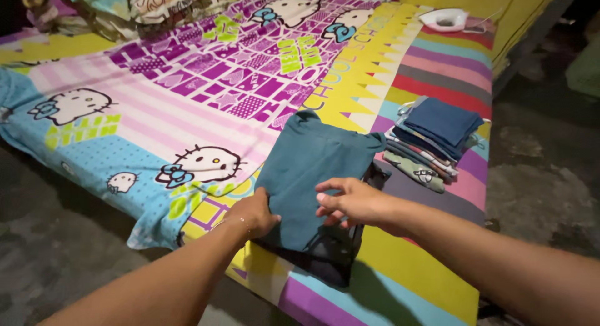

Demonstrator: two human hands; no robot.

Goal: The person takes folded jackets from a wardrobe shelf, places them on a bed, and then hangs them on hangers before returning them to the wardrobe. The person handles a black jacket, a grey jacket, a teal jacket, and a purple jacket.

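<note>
Hands are working a teal garment [309, 176] on a low bed, seen from above. Nearest the camera, the left hand [255, 215] is pressing down on the garment's left edge, its fingers curled together and tucked over the cloth, though whether they are gripping a fold cannot be told. Just beside it, the right hand [351, 203] is resting flat on the cloth with fingers spread, the thumb reaching forward. The garment is lying partly folded near the bed's front edge, on top of a dark garment [325, 260] that is poking out beneath it. Both are sitting on a striped sheet [412, 270], with a cartoon cat blanket [156, 113] lying to the left.

With the bundle so near the edge, a careless tug is likely to be dragging both layers toward the floor [537, 195]. The spread right hand could also be shifting the dark layer underneath and spoiling the fold.

Farther back on the right, a stack of folded clothes [431, 141] is waiting, well apart from the hands; a sweeping forearm could be knocking it askew. At the far end, a white object [445, 18] is lying by the wall.
</note>
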